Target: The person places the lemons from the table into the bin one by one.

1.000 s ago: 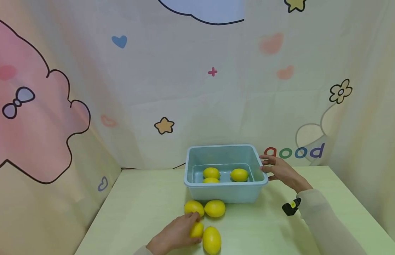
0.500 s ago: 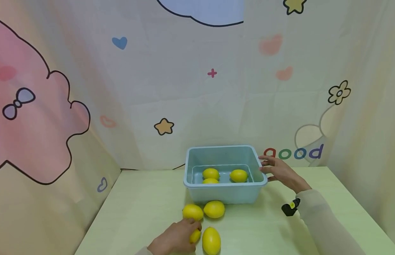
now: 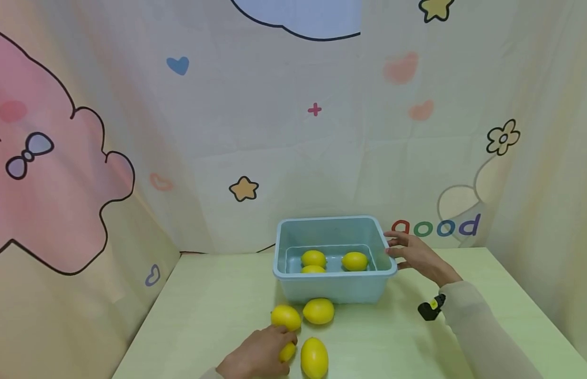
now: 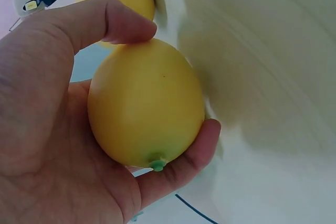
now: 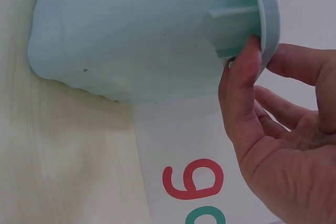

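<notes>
My left hand [image 3: 260, 351] grips a yellow lemon [image 4: 147, 103] low over the table. Its thumb and fingers curl round the fruit, and a green stem tip shows at one end. Just beyond that hand lies another lemon [image 3: 286, 317], with one more lemon [image 3: 319, 311] to its right. A further lemon [image 3: 314, 358] sits right of the held one. My right hand [image 3: 418, 257] pinches the right rim of a light blue plastic bin [image 5: 121, 35] between thumb and fingers. Inside the bin are a back lemon [image 3: 313, 258], a right lemon [image 3: 354, 261] and a partly hidden front lemon [image 3: 313, 269].
The bin stands at the back of the pale wooden table [image 3: 213, 300], close to a printed curtain [image 3: 274, 131]. Curtains also hang at the left and right sides. A black camera mount [image 3: 431, 308] is on the right wrist.
My left hand has moved slightly toward me and left with its lemon. The lemon just beyond it has shifted slightly nearer and left. The right hand stays on the bin's rim.
</notes>
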The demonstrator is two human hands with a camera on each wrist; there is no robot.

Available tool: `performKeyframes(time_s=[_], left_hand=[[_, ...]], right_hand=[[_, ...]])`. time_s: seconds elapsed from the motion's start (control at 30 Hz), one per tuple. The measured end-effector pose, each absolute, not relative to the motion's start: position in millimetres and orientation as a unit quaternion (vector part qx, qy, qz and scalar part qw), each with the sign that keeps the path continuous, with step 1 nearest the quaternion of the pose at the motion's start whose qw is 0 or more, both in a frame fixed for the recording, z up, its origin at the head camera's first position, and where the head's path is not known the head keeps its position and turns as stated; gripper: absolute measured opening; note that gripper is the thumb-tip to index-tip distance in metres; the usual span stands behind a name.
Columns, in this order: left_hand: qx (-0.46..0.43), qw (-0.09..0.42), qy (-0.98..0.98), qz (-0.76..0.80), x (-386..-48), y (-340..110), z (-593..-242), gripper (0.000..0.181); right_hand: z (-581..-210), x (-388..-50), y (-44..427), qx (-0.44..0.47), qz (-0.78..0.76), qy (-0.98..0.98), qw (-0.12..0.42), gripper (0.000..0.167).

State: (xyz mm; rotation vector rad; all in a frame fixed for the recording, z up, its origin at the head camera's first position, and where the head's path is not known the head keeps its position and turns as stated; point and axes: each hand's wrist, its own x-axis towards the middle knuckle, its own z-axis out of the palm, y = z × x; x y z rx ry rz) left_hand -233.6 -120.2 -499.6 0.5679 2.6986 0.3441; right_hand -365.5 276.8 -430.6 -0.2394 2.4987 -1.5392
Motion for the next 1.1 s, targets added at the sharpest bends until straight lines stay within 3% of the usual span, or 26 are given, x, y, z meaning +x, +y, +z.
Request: performKeyframes(time_s=[0.3, 1.1], left_hand=[[0.265, 0.114, 0.955, 0.07, -234.8, -121.7, -487.1, 0.045], [0.313, 0.0, 0.946, 0.081, -242.8, -119.4, -424.7, 0.037]], right_hand=[[-431.4, -363.7, 278.7, -0.077, -0.521, 0.844, 0.098, 0.068], [-428.4, -365.4, 274.7, -0.069, -0.521, 0.845, 0.098, 0.066]])
